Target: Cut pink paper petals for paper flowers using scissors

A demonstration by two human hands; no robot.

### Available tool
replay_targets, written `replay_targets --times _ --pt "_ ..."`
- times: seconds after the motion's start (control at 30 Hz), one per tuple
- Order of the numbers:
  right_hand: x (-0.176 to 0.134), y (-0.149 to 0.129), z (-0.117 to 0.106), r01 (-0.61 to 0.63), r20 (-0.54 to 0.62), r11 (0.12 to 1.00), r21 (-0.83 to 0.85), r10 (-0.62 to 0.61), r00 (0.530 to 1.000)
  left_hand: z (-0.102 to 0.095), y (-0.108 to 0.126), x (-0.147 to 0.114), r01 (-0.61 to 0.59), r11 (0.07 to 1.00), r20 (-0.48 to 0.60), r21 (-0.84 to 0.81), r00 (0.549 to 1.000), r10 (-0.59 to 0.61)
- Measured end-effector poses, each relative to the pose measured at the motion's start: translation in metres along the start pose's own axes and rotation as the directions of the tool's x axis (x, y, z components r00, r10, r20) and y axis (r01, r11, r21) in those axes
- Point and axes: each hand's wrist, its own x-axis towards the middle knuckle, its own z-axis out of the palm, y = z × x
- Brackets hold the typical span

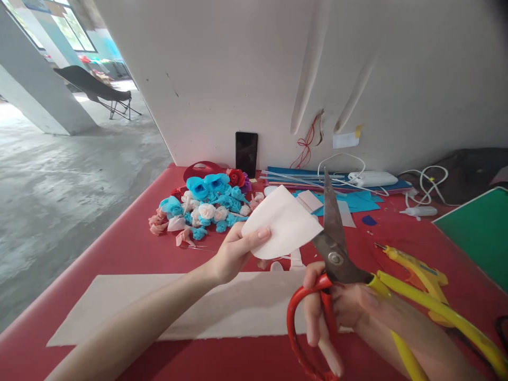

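Between the thumb and fingers of my left hand [234, 251] is a white paper piece [283, 222], rounded along its lower left edge and pointed at the upper and right corners. My right hand [357, 307] grips a pair of scissors [335, 256] with one red and one yellow handle. The scissor blades are spread apart, and the right corner of the paper lies at the lower blade. Under my forearms, a long pale strip [130, 301] lies flat on the red table.
Blue, white and pink fabric flowers [206, 206] are heaped at the back left. A phone [246, 153] leans on the white panel behind. A yellow glue gun [420, 270], a white power strip [373, 179] with its cord and a green board [476, 233] are at the right.
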Motion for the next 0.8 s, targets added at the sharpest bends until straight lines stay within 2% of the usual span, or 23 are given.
replay_targets --times 0.13,0.3,0.53,0.63,0.7,0.8 --pt "-0.001 0.005 -0.002 0.015 -0.056 1.0 -0.012 -0.015 0.998 -0.004 -0.002 0.002 -0.004 1.0 0.033 0.011 0.999 0.004" --pt "-0.003 0.012 0.006 0.022 -0.138 1.0 -0.017 -0.024 0.99 -0.008 -0.003 0.006 -0.027 0.999 0.035 0.02 0.999 0.027" --pt "-0.003 0.019 0.013 -0.127 -0.252 0.991 0.039 0.133 0.958 -0.007 0.001 0.007 -0.026 0.999 0.011 0.038 1.0 0.026" --pt "-0.003 0.019 0.009 -0.184 -0.253 0.978 0.096 0.203 0.946 -0.007 0.002 0.007 -0.026 0.998 0.005 0.05 1.0 0.026" --pt "-0.002 0.019 0.008 -0.196 -0.21 0.974 0.117 0.217 0.953 -0.008 0.002 0.007 -0.023 0.998 0.01 0.051 1.0 0.022" --pt "0.001 0.019 0.009 -0.123 -0.165 0.985 0.118 0.142 0.976 -0.007 0.001 0.007 -0.017 0.999 0.025 0.045 1.0 0.015"
